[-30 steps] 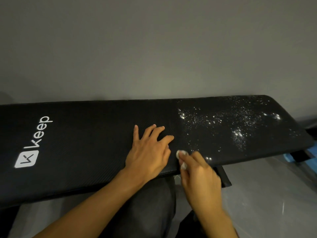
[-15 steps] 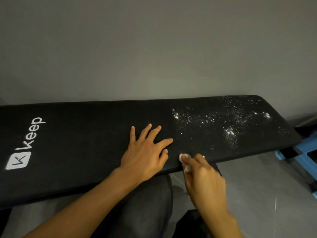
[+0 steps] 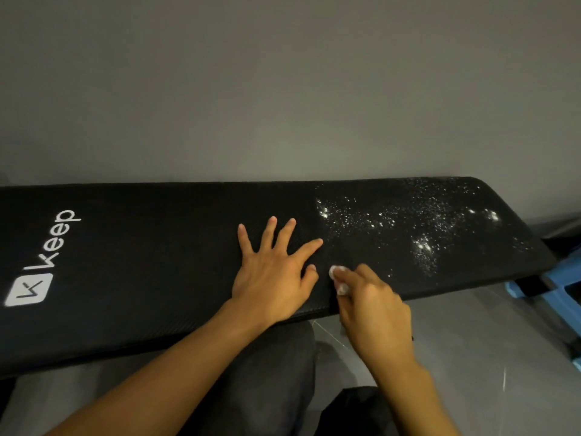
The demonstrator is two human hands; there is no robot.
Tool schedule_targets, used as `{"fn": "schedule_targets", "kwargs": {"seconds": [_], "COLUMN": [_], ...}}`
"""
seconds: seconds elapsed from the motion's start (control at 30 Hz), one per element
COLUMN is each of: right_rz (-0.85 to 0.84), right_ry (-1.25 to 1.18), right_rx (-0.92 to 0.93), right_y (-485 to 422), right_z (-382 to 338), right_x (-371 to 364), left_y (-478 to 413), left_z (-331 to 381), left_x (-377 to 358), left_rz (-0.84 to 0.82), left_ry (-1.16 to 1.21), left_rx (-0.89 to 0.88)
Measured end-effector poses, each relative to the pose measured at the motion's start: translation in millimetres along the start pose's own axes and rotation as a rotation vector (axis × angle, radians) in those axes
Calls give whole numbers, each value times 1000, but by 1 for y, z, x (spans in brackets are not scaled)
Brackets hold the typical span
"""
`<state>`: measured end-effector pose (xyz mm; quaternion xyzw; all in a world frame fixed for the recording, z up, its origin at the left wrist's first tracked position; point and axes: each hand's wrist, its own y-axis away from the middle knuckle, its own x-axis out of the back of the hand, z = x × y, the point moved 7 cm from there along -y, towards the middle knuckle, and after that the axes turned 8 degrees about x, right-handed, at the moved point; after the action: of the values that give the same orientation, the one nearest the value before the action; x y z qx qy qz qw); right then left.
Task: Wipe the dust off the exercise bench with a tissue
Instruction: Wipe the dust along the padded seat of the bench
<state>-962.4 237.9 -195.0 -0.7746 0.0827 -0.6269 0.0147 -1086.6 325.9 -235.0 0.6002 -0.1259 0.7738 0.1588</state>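
The left hand (image 3: 270, 272) lies flat on the bench (image 3: 141, 262), mid-length. Just right of it, the right hand (image 3: 374, 313) holds a tissue (image 3: 338, 273) at the near edge. Dust (image 3: 408, 228) lies farther right; a logo (image 3: 41, 262) far left.

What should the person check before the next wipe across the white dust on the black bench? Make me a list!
1. Tissue held: ok. The right hand pinches a small white tissue wad.
2. Tissue at the bench: ok. It sits near the front edge, beside the dusty part.
3. Bench steadied: ok. The left hand lies flat on it, fingers spread.
4. Left hand out of the wiping path: ok. It rests left of the dust.
5. Bench clean: not ok. White specks cover the right end.
6. Tissue clean enough: cannot tell. The fingers hide most of it.
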Motion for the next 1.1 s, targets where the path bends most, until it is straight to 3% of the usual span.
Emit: {"fn": "schedule_targets", "kwargs": {"seconds": [0.23,0.47,0.63,0.87,1.0,1.1], "right_rz": [78,19,56,8,61,48], "right_ry": [0,-12,13,-26,19,17], "right_rx": [-69,2,-105,-29,-88,-30], "right_y": [-69,-15,-83,-51,-94,-116], "right_z": [3,-10,8,-6,5,-3], "right_x": [-5,0,-3,-3,-5,-10], "left_y": [-3,-4,-5,-5,-7,-7], "left_z": [0,-2,-1,-2,-2,-2], "left_x": [-1,0,0,2,3,4], "left_rz": [25,43,20,37,21,20], "left_ry": [2,38,33,52,41,48], "left_rx": [8,18,19,37,42,51]}}
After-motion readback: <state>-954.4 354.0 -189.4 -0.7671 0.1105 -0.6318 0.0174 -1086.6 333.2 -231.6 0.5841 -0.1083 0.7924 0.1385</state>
